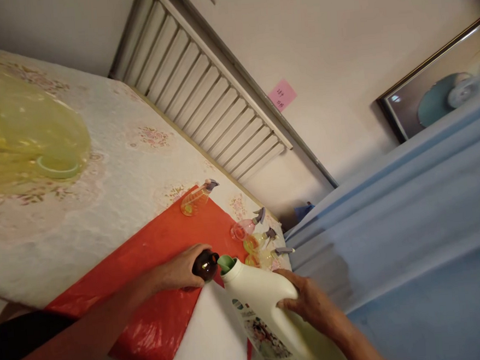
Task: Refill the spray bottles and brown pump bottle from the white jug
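My left hand (pixel 190 268) is closed around a small dark brown bottle (pixel 205 266), whose neck points right. Against that neck is the green-lined mouth of a large cream-coloured jug (pixel 258 296), which bears a floral label. My right hand (pixel 301 296) wraps round the jug's handle, and the jug leans with its mouth toward the brown bottle. Whether liquid passes between them I cannot tell. Both are above a red plastic sheet (pixel 177 223). Just beyond stand a pink spray bottle (pixel 243 228), a yellow spray bottle (pixel 251 243) and a clear spray bottle (pixel 194 201).
A flowered cloth (pixel 114 210) covers the table. On it at the left lies a yellow translucent bag (pixel 26 129). White metal railings (pixel 213 94) run along the wall, which carries a pink note (pixel 282 95) and a framed picture (pixel 443 94). Blue fabric (pixel 402 218) hangs at the right.
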{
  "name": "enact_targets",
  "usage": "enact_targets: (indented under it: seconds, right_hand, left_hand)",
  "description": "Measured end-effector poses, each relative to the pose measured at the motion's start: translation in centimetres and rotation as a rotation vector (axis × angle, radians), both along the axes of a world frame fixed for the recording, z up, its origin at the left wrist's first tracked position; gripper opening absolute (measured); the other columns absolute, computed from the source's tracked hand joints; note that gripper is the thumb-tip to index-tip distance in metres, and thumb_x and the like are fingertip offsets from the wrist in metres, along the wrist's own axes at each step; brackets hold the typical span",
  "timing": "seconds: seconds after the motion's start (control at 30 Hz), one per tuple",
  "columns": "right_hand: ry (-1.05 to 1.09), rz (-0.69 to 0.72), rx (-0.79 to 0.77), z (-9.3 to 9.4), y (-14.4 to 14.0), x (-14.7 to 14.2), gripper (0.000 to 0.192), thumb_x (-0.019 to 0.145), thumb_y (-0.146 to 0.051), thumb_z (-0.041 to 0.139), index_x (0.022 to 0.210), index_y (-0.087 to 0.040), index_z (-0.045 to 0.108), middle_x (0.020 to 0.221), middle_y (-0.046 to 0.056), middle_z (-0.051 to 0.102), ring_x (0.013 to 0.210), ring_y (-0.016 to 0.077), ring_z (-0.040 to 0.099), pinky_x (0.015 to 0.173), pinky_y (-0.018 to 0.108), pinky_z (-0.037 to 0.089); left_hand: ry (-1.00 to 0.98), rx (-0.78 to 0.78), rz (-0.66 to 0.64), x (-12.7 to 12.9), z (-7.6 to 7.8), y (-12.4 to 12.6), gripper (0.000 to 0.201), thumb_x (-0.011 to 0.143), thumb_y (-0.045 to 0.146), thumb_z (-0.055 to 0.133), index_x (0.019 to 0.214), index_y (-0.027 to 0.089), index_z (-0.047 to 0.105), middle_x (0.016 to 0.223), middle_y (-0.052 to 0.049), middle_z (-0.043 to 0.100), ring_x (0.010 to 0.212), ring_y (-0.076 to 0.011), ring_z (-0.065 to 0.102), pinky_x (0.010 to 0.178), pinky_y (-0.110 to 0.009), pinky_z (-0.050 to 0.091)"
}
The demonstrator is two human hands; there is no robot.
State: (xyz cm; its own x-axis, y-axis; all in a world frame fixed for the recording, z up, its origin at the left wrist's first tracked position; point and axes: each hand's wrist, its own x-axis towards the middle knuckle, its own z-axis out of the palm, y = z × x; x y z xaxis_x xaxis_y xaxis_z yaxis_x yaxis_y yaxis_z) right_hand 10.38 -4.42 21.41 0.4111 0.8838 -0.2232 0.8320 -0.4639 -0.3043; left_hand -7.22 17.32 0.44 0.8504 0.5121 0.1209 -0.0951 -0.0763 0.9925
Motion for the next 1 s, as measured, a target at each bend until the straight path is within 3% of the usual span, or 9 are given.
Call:
enact_targets:
  seconds: [0.37, 0.57, 0.73, 1.0]
  right_hand:
    - [-0.043, -0.021, -0.044, 0.6, 0.4, -0.2, 0.046, 0.075, -0.03, 0.073, 0.12, -0.026, 0.065, 0.095, 0.0, 0.075, 0.085, 0.0237, 0.068, 0.074, 0.029, 0.049]
    - [-0.046, -0.009, -0.045, 0.9, 0.6, -0.3, 0.043, 0.075, -0.029, 0.072, 0.118, -0.026, 0.066, 0.094, 0.0, 0.075, 0.086, 0.0243, 0.068, 0.075, 0.03, 0.049]
    - [-0.055, -0.02, -0.084, 1.2, 0.8, -0.6, 0.044, 0.075, -0.028, 0.072, 0.118, -0.025, 0.065, 0.095, 0.001, 0.075, 0.087, 0.0239, 0.067, 0.076, 0.03, 0.049]
    - [-0.027, 0.0, -0.106, 1.6, 1.1, -0.6, 0.042, 0.075, -0.026, 0.071, 0.117, -0.025, 0.064, 0.095, 0.0, 0.074, 0.087, 0.0218, 0.067, 0.076, 0.029, 0.049]
  left_hand:
    - [0.029, -0.006, -0.064, 0.3, -0.2, 0.0, 0.066, 0.056, 0.021, 0.064, 0.12, 0.025, 0.053, 0.105, -0.004, 0.063, 0.06, -0.0157, 0.062, 0.039, -0.02, 0.04]
    - [0.013, 0.025, -0.053, 0.1, -0.1, 0.0, 0.064, 0.057, 0.019, 0.065, 0.12, 0.025, 0.052, 0.109, -0.005, 0.059, 0.078, -0.0208, 0.064, 0.042, -0.019, 0.043]
    - [0.028, 0.01, -0.092, 0.3, -0.2, 0.1, 0.062, 0.059, 0.02, 0.064, 0.119, 0.025, 0.05, 0.106, -0.004, 0.057, 0.063, -0.0148, 0.06, 0.039, -0.019, 0.04]
    - [0.038, 0.004, -0.105, 0.4, -0.3, 0.1, 0.063, 0.06, 0.023, 0.064, 0.12, 0.025, 0.048, 0.108, -0.003, 0.058, 0.055, -0.0112, 0.056, 0.04, -0.021, 0.042]
